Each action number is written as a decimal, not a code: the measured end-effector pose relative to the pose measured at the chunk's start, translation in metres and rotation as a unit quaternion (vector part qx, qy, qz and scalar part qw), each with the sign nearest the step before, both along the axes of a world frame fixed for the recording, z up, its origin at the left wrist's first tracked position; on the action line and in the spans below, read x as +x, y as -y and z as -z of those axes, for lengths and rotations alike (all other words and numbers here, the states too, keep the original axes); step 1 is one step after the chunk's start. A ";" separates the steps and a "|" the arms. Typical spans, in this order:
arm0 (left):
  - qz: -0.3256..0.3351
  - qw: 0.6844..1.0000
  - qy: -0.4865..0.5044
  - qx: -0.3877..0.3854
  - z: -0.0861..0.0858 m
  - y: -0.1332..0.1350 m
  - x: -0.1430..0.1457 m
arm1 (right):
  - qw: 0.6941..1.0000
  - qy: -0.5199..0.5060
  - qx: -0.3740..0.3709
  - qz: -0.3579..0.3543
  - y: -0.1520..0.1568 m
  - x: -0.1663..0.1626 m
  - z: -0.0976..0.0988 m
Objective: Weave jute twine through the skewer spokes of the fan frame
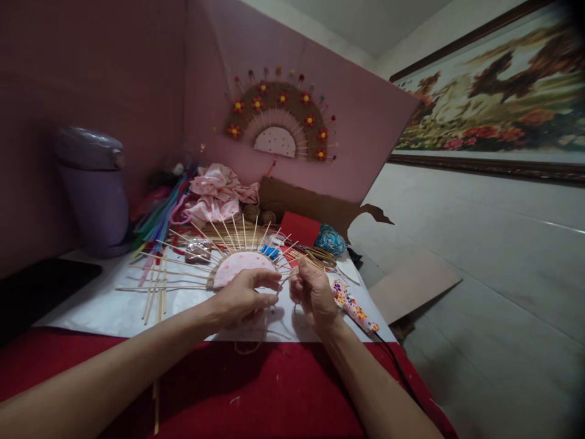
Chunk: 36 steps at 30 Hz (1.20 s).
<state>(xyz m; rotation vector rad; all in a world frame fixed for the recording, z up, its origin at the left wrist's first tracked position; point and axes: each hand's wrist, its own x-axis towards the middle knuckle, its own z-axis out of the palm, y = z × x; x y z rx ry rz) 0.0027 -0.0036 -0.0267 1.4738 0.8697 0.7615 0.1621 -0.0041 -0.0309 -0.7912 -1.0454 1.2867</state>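
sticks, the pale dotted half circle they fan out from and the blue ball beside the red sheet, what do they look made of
The sticks look like plain bamboo or wood, matte: pale, straight and thin. The half circle seems faced with matte fabric: its dots resemble the crumpled cloth behind. The blue ball looks like yarn, given its mottled strands; fibre unclear.

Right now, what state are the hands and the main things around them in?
Left bare hand: thumb and forefinger parted.
Right bare hand: closed on thin beige twine.
Pink dotted half-circle with wooden sticks: sticks fanned out.
Brown arch decoration with red flowers: upright against the pink board.
Pink dotted cloth: crumpled.
Purple, grey-topped flask: upright, top on.
Turquoise yarn: bundled.
Brass-coloured scissors: lying down; whether open, unclear.
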 end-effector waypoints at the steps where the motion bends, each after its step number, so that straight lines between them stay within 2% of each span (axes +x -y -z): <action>1: 0.003 1.000 0.005 0.003 0.001 0.000 0.000 | 1.000 0.012 0.003 -0.008 0.001 -0.001 0.000; 5: 0.025 1.000 -0.001 0.009 0.002 0.000 0.002 | 0.999 0.023 0.025 -0.008 0.001 -0.001 0.001; 9: 0.036 0.999 -0.004 0.006 0.000 0.000 0.002 | 0.999 -0.021 0.025 0.020 -0.001 0.001 0.001; 15: 0.037 0.999 -0.008 -0.039 -0.002 0.001 0.001 | 0.995 -0.071 0.031 0.055 -0.004 0.003 -0.002; 21: 0.051 0.996 0.021 -0.067 -0.001 0.000 0.000 | 0.993 -0.073 0.030 0.087 -0.005 0.005 -0.003; 27: 0.048 0.998 -0.006 -0.040 -0.003 0.003 0.001 | 0.993 -0.068 0.027 0.094 -0.004 0.004 -0.005; 30: 0.064 0.997 -0.034 -0.016 -0.005 0.005 0.001 | 0.996 -0.047 0.021 0.067 -0.004 0.004 -0.003; 33: 0.025 0.996 -0.075 0.033 -0.006 0.007 0.002 | 1.000 -0.010 0.015 0.026 -0.004 0.004 -0.001; 36: -0.023 0.995 -0.072 0.060 -0.006 0.005 0.002 | 0.997 0.067 0.041 0.020 -0.002 0.003 0.002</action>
